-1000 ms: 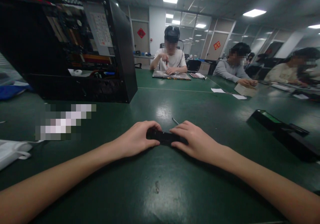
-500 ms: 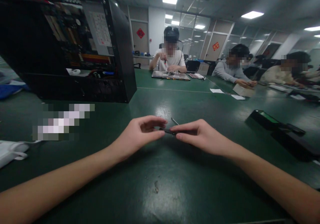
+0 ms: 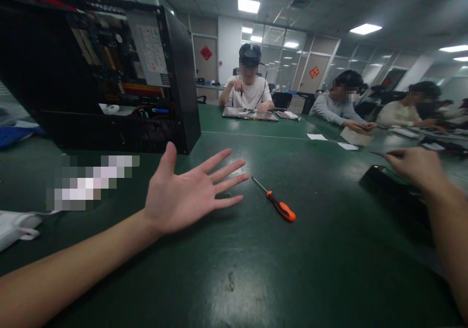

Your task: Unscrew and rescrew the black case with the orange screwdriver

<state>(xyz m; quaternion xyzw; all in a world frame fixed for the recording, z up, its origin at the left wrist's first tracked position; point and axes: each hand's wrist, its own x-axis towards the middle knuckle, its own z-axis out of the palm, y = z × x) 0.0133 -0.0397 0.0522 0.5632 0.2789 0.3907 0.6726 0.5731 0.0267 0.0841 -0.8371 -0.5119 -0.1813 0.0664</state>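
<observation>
My left hand (image 3: 185, 194) is open above the table, palm showing and fingers spread, with nothing in it. On the tabletop just beyond its fingertips lies a screwdriver (image 3: 281, 206) with an orange and black handle, its thin metal shaft pointing away to the left. Far to the right, my right hand (image 3: 420, 169) pinches a thin dark piece (image 3: 378, 153) whose tip sticks out to the left; its kind is unclear. Below that hand is an open black box (image 3: 383, 182), partly hidden by the hand and forearm.
A black computer tower (image 3: 183, 84) with its side open stands at the left on the green table (image 3: 256, 269). A white cable or adapter (image 3: 18, 228) lies at the left edge. Across the table a person (image 3: 248, 89) works with a screwdriver over a flat panel (image 3: 250, 116); others sit at the right.
My right hand has moved right to above the black box, carrying the thin dark piece. My left hand has opened and turned palm up. The screwdriver is now fully uncovered.
</observation>
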